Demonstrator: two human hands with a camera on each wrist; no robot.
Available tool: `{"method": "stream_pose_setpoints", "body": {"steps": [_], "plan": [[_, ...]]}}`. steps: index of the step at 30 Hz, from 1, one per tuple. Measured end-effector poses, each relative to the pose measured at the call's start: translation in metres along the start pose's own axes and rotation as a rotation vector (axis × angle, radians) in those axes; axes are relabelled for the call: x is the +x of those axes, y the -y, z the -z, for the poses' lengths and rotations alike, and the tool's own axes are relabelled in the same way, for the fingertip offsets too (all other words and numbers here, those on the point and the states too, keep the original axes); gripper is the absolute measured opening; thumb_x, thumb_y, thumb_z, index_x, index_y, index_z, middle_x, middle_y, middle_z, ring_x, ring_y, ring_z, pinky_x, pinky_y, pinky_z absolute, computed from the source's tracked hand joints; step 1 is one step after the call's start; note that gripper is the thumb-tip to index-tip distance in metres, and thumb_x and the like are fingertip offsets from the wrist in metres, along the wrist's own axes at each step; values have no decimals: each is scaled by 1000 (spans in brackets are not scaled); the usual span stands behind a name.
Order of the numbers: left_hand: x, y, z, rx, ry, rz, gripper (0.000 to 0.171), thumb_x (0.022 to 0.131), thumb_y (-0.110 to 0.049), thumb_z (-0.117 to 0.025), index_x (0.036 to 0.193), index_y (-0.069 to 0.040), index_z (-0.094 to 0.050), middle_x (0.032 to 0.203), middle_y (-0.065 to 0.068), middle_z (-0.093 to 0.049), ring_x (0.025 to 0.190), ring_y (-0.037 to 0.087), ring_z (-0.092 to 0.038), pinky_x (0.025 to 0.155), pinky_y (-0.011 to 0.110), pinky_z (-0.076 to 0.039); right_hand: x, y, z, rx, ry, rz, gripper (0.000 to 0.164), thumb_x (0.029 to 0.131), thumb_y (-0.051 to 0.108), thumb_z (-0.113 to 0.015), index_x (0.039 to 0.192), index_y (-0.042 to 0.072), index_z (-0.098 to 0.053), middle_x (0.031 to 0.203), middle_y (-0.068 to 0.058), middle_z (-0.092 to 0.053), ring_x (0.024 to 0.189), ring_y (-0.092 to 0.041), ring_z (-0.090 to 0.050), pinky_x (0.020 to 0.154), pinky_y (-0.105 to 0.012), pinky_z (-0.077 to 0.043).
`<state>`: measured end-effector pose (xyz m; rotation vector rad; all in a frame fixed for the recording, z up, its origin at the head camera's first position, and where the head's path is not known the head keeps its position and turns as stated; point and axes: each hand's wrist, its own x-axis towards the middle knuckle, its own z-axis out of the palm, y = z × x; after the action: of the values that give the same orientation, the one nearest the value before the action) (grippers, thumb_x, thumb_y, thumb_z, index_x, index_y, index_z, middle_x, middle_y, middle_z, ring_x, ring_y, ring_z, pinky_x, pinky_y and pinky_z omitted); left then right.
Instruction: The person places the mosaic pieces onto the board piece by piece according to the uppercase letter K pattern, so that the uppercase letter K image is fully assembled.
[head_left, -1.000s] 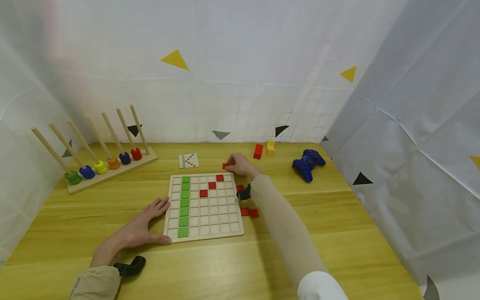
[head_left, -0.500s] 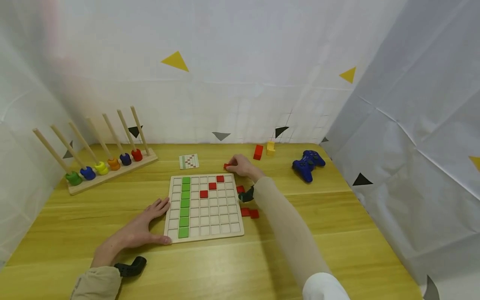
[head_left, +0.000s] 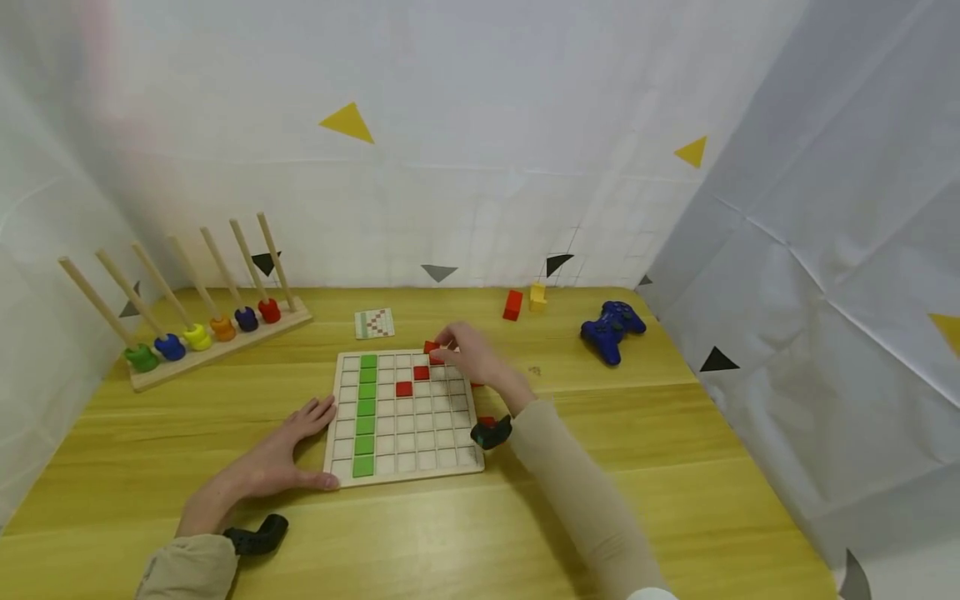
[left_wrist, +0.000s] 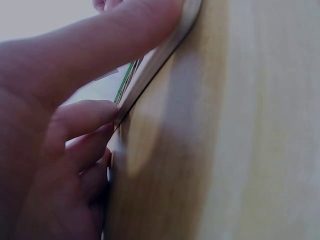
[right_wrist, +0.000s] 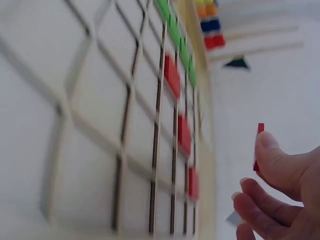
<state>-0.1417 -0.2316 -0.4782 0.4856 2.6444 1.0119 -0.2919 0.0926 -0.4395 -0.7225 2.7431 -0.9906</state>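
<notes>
In the head view, my left hand rests against the left side of a square wooden grid board, fingers spread and thumb at its near corner. The left wrist view shows that thumb lying along the board's edge. My right hand pinches a small red square tile over the board's far edge. From the right wrist, this held tile is seen edge-on, lifted clear of the grid. A column of green tiles fills one line of cells. Three red tiles sit diagonally in other cells.
Behind the board lies a small pattern card. A peg stand with coloured beads is at the back left. Further right are a red block, a yellow block and a blue game controller. Loose red tiles lie partly under my right wrist.
The right hand has brought the red tile left and nearer, from the table beyond the board to over its far edge. My left hand keeps its place.
</notes>
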Motion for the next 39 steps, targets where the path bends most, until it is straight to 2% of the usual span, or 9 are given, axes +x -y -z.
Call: {"method": "stream_pose_setpoints", "body": {"steps": [5,12,18,29,34,39], "plan": [[-1,2,-1,5,13,11,113,73,-57,-82,158,-8,-28,168,12,-11,152,46,-3,116,71,-7,-16,23,-16,-23,5,64,26,100,25,-62,117,5,-61,113,-9,-59,99,-20,-56,86,-31,-51],[1,5,-3,14,13,13,113,73,-59,-81,158,-9,-27,168,11,-11,153,45,-3,116,71,-7,-24,43,-34,54,31,88,24,98,20,-65,115,4,-62,104,-7,-59,91,-17,-54,80,-26,-48],[0,2,-3,12,4,11,112,73,-59,-82,158,-9,-28,168,13,-12,152,46,-5,115,72,-8,-22,45,-48,37,89,104,24,95,21,-69,113,6,-63,100,-3,-62,87,-13,-54,77,-21,-47],[-1,-1,-1,6,-5,-7,112,73,-57,-82,158,-7,-29,168,14,-12,152,47,-4,115,72,-6,-22,47,-62,-183,155,119,23,92,30,-72,103,12,-64,95,3,-59,86,-8,-53,77,-18,-46],[-1,0,-2,13,-2,10,112,73,-59,-81,158,-8,-28,168,13,-12,152,46,-4,116,71,-7,-23,44,-64,-202,195,135,23,93,31,-72,104,12,-64,96,3,-59,85,-8,-51,75,-18,-44],[1,2,-3,15,4,15,112,73,-59,-81,158,-9,-28,168,11,-12,153,45,-4,116,72,-7,-24,44,-62,-214,193,157,22,93,31,-72,103,14,-63,96,3,-58,85,-9,-50,73,-19,-43]]}}
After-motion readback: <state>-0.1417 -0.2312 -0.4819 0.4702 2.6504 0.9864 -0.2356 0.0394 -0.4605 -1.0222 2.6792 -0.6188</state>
